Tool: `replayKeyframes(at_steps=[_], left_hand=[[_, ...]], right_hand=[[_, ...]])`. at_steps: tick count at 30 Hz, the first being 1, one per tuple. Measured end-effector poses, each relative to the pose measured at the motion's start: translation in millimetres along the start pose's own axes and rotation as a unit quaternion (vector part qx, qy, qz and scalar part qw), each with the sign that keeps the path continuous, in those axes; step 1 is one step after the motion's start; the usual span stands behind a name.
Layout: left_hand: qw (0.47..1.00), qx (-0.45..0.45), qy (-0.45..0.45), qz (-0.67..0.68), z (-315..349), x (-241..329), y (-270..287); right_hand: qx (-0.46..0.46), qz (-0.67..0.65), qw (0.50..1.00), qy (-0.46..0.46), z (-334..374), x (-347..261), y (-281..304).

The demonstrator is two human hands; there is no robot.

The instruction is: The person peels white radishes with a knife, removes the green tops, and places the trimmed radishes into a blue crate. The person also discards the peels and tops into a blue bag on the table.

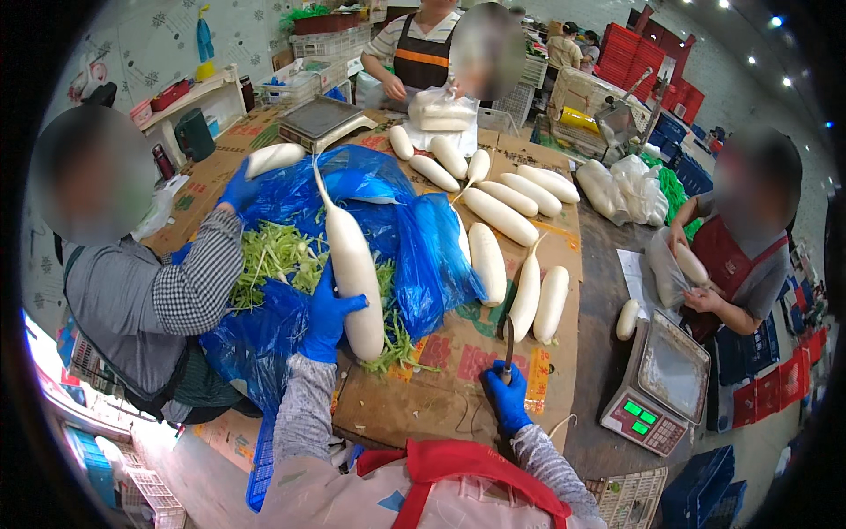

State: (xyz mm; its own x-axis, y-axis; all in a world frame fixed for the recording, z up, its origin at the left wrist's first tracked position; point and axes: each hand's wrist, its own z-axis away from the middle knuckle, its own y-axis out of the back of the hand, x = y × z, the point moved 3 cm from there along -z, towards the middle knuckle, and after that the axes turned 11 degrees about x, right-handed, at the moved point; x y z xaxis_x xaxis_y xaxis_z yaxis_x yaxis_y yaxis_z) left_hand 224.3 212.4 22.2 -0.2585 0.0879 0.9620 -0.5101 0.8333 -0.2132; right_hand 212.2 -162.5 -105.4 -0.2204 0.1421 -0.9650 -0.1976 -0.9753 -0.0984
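Note:
My left hand [326,310], in a blue glove, is closed round the side of a long white daikon radish [352,256]. The radish stands nearly upright in the view, its thin root tip pointing away from me. In my blue-gloved right hand [508,397] is a knife [509,342], gripped by its handle with the narrow blade pointing away. Several more daikon radishes [499,216] lie on the cardboard [458,392] beyond the knife. Left of my radish, cut green leaves [275,263] lie on a blue plastic bag [256,344].
At the left, a co-worker's gloved hand [236,187] is by another radish. A person across the table handles bagged radishes [441,115]; one at the right bags a radish. A digital scale [656,383] stands at the right, another scale [322,119] at the far left.

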Motion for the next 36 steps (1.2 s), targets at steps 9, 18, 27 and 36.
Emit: replayKeyframes(at_steps=[9,18,27,36], left_hand=[[0.922,-0.13,-0.3,-0.206,71,63,-72],[0.659,-0.368,-0.531,-0.384,126,17,-140],[0.882,-0.246,-0.291,-0.279,144,-28,-123],[0.789,-0.13,0.528,0.285,171,-82,-107]], right_hand=[[0.001,-0.1,0.994,-0.045,15,-16,9],[-0.041,-0.312,0.934,-0.167,74,-35,45],[-0.067,-0.149,0.972,-0.171,84,6,56],[-0.101,-0.016,0.98,-0.172,98,-65,28]])
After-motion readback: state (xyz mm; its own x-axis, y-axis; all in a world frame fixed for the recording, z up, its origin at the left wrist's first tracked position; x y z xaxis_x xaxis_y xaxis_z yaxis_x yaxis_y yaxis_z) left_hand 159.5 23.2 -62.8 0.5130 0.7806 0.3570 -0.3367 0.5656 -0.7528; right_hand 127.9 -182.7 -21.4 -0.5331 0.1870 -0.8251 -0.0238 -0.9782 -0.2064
